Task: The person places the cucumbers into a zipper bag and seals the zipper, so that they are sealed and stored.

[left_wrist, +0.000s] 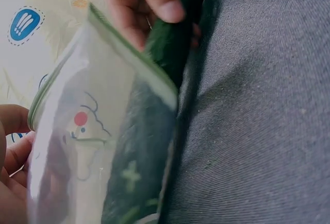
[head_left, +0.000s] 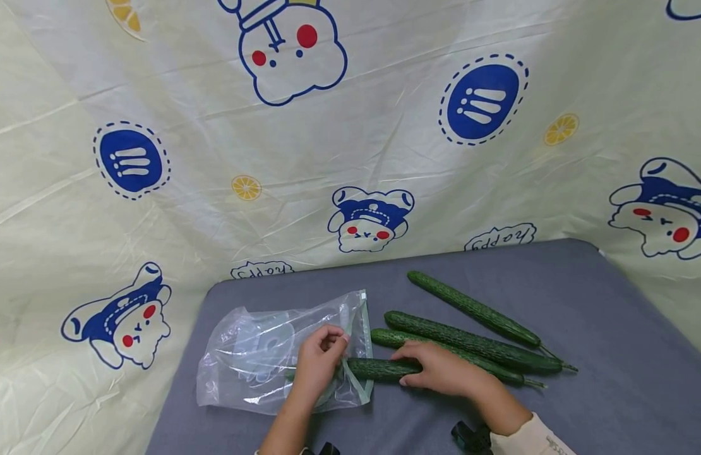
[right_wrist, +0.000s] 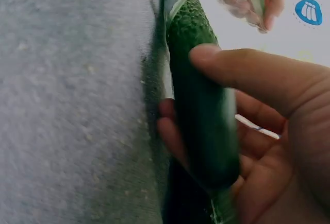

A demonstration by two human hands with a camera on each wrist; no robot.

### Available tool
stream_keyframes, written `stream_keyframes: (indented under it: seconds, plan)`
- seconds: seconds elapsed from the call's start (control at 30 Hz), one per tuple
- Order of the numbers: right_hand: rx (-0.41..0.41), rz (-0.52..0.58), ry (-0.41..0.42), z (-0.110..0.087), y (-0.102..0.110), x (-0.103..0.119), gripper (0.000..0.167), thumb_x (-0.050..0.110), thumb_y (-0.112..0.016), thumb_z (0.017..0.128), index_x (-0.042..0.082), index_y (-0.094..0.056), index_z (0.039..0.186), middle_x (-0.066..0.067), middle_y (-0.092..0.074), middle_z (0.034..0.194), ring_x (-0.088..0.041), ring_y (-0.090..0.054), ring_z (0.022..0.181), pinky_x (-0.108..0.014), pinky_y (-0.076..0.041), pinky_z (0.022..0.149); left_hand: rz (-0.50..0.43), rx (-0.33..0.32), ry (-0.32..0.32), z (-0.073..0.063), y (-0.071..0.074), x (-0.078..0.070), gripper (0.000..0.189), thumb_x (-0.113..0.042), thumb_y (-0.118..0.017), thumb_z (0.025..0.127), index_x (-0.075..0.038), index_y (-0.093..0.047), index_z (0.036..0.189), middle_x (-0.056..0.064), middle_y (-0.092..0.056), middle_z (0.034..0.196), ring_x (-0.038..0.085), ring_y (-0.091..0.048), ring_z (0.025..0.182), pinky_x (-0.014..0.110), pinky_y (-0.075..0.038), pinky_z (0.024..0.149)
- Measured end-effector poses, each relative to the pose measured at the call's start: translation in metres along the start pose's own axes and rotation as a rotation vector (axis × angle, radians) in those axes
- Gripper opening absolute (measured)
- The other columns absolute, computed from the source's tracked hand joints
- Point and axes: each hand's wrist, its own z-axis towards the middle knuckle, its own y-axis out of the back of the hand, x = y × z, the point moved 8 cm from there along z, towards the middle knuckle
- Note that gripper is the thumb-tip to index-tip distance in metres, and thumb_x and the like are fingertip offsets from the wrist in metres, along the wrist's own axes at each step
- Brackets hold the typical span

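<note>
A clear plastic zip bag [head_left: 222,373] with a green-edged mouth lies on the grey table, its opening facing right. My left hand [head_left: 321,354] pinches the upper side of the mouth, holding it apart from the lower side, as the left wrist view shows. In my right hand [head_left: 444,370] is a dark green cucumber [head_left: 379,369], gripped near its outer end with the thumb on top and fingers beneath. Its front part runs into the bag [left_wrist: 77,177]; the bumpy skin shows through the plastic. The right wrist view shows the cucumber's rounded end [right_wrist: 214,167] by my palm.
Several more cucumbers lie to the right on the table: one at the back [head_left: 475,308], one in the middle [head_left: 470,340], and one [head_left: 387,337] partly behind my right hand. A patterned cloth [head_left: 384,139] hangs behind the table [head_left: 600,328].
</note>
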Motion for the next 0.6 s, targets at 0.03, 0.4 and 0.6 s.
stream_keyframes:
  seconds: [0.03, 0.4, 0.6]
  plan:
    - [-0.015, 0.001, 0.005, 0.000, 0.001, 0.000, 0.040, 0.029, -0.073, 0.093, 0.017, -0.066, 0.130, -0.003, -0.065, 0.131, -0.030, -0.061, 0.125, -0.046, -0.053, 0.098, -0.005, 0.000, -0.001, -0.001, 0.000, 0.000, 0.009, -0.008, -0.069, 0.093, 0.000, -0.068, 0.097, 0.020, -0.066, 0.076, 0.007, -0.052, 0.058, 0.017, -0.045, 0.054]
    - [-0.188, 0.110, 0.016, 0.007, -0.002, -0.002, 0.041, 0.035, -0.070, 0.095, 0.017, -0.067, 0.132, -0.003, -0.067, 0.133, -0.028, -0.062, 0.125, -0.047, -0.053, 0.099, -0.039, 0.040, -0.005, -0.002, -0.006, 0.004, 0.014, -0.012, -0.070, 0.092, -0.001, -0.069, 0.100, 0.012, -0.065, 0.075, 0.007, -0.055, 0.060, 0.019, -0.048, 0.054]
    - [-0.218, 0.161, 0.012, 0.013, -0.011, 0.006, 0.042, 0.039, -0.068, 0.095, 0.020, -0.066, 0.133, -0.001, -0.067, 0.134, -0.027, -0.062, 0.126, -0.046, -0.053, 0.101, -0.043, 0.073, 0.004, -0.007, -0.015, 0.001, 0.014, -0.013, -0.071, 0.092, 0.000, -0.068, 0.098, 0.011, -0.065, 0.076, 0.008, -0.057, 0.059, 0.021, -0.051, 0.053]
